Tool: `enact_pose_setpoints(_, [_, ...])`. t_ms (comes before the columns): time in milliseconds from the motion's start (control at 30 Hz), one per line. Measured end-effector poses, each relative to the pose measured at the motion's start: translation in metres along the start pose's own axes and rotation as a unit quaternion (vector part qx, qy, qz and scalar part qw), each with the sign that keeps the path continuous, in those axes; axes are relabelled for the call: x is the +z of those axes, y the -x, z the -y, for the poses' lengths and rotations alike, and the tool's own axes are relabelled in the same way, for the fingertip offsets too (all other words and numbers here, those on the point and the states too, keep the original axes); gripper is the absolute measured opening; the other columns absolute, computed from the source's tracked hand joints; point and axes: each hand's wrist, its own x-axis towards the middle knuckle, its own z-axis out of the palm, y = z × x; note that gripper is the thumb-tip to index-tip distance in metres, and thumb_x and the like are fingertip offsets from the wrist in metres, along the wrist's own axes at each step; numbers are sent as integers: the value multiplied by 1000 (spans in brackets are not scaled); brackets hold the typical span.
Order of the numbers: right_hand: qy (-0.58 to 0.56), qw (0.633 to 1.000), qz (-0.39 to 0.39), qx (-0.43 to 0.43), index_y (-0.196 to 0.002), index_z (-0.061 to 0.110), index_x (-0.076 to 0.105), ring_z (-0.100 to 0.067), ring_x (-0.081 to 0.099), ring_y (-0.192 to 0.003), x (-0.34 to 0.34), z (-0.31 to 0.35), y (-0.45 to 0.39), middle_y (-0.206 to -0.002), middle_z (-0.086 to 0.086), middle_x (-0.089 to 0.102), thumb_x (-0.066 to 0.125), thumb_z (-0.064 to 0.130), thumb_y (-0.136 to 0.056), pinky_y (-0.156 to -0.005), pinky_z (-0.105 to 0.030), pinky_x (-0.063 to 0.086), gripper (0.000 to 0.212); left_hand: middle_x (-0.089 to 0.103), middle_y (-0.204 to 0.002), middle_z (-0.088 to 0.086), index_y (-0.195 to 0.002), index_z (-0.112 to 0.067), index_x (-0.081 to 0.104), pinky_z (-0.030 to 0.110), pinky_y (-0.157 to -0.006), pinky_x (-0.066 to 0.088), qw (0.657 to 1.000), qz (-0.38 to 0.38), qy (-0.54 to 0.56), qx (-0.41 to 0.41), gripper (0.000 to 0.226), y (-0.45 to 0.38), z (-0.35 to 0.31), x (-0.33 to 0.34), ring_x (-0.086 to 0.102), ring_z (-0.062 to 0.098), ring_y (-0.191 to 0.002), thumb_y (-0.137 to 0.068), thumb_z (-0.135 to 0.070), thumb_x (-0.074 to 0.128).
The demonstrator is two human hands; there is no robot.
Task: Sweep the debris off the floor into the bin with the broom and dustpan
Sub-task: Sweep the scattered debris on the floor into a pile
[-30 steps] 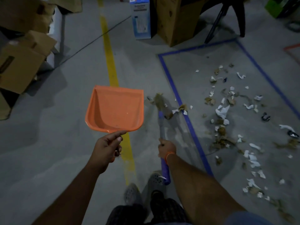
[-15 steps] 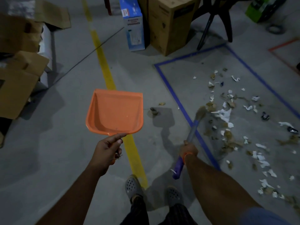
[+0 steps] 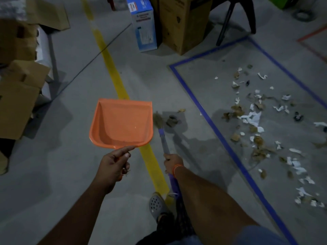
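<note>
My left hand (image 3: 113,165) grips the handle of an orange dustpan (image 3: 122,123), held above the floor with its mouth facing away from me. My right hand (image 3: 172,160) grips the purple handle of a small broom (image 3: 163,140). The bristle head (image 3: 157,119) is on the floor just right of the dustpan. A small brown clump of debris (image 3: 171,121) lies beside the bristles, left of the blue tape line (image 3: 212,124). Many white paper scraps and brown bits (image 3: 256,119) lie scattered inside the taped rectangle to the right. No bin is in view.
A yellow floor line (image 3: 113,75) runs under the dustpan toward my feet (image 3: 157,206). Cardboard boxes (image 3: 16,96) stack at the left. A blue box (image 3: 144,23), a brown carton (image 3: 182,23) and black chair legs (image 3: 228,20) stand at the back.
The broom head swung left from the debris inside the blue tape to the floor beside the dustpan, with a brown clump next to it. The dustpan stayed held up.
</note>
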Motion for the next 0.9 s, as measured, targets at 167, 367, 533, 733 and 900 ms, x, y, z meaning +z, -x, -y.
enact_pose_setpoints(167, [-15,995,-64,72,-121,13,67,-32,67,-94,-32,0,-36,-120,-9,67,63,10,-87,-85,-41,57,35,50,-68,9,-120,-20,72,18,-43,24,1000,0,-12,0,30,-30,-10,-3,43,16,-49,-102,-5,53])
enact_pose_setpoints(367, [-19,969,-194,148,-126,12,63,-29,58,-120,-111,31,-75,-132,-8,61,58,17,-92,-97,-29,45,35,51,-67,11,-117,-25,74,18,-46,21,1000,17,-22,-8,29,-88,-41,22,41,18,-51,-102,-9,55])
enact_pose_setpoints(533, [-58,960,-235,139,-131,15,59,-32,57,-121,-160,36,-104,-124,-11,60,55,15,-93,-93,-30,45,39,48,-65,13,-118,-21,73,17,-44,24,998,54,-26,11,29,-146,-86,70,38,17,-49,-102,-7,54])
enact_pose_setpoints(733, [11,979,-185,84,-127,19,65,-35,64,-108,-201,46,-128,-123,-15,66,55,19,-92,-95,-36,52,37,47,-63,13,-120,-20,71,19,-45,24,993,100,-58,37,29,-203,-130,132,39,15,-46,-103,-8,52])
enact_pose_setpoints(900, [-38,987,-136,81,-126,17,65,-36,68,-99,-235,52,-158,-118,-16,68,57,13,-88,-88,-45,57,39,50,-66,8,-120,-25,73,24,-51,22,985,143,-87,50,28,-239,-156,170,43,15,-49,-103,-12,54])
